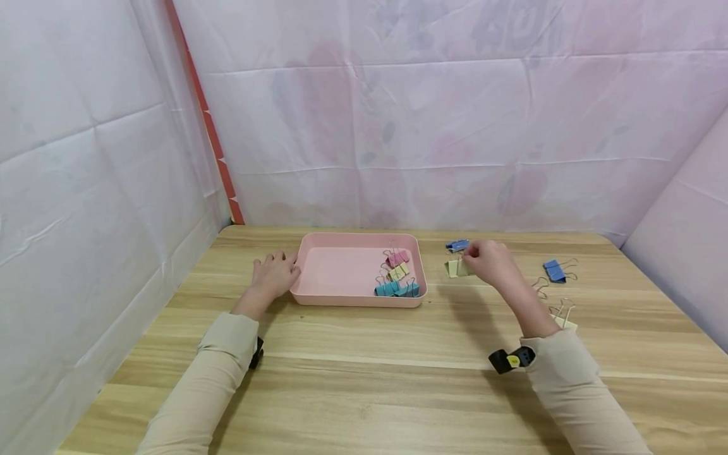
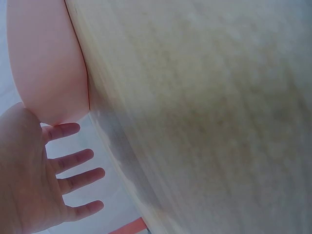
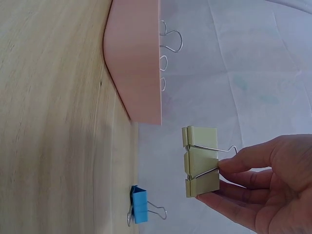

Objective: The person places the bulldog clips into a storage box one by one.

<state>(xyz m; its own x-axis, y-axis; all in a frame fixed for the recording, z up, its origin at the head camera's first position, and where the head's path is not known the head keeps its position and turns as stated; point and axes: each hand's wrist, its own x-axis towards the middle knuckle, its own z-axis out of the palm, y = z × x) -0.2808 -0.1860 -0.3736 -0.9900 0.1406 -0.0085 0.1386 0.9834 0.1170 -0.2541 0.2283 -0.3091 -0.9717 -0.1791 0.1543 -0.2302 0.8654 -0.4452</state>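
Note:
Between the thumb and fingers of my right hand [image 1: 490, 260] is a pale yellow binder clip [image 3: 202, 161], pinched by its side and wire handle and held up off the table, right of the tray. My left hand [image 1: 274, 275] rests at the left end of a pink rectangular tray [image 1: 358, 302], fingers spread and nearly straight, touching its outer wall. Inside the tray's right end lie a pink binder clip [image 1: 397, 258], a yellow binder clip [image 1: 399, 272] and two teal binder clips [image 1: 387, 289].
Beyond my right hand lies a blue binder clip [image 1: 457, 246] on the wooden table [image 1: 364, 379]. Another blue binder clip [image 1: 554, 271] is farther right, and a yellow binder clip [image 1: 564, 322] sits by my right forearm. A pale printed curtain [image 1: 432, 126] hangs behind the table.

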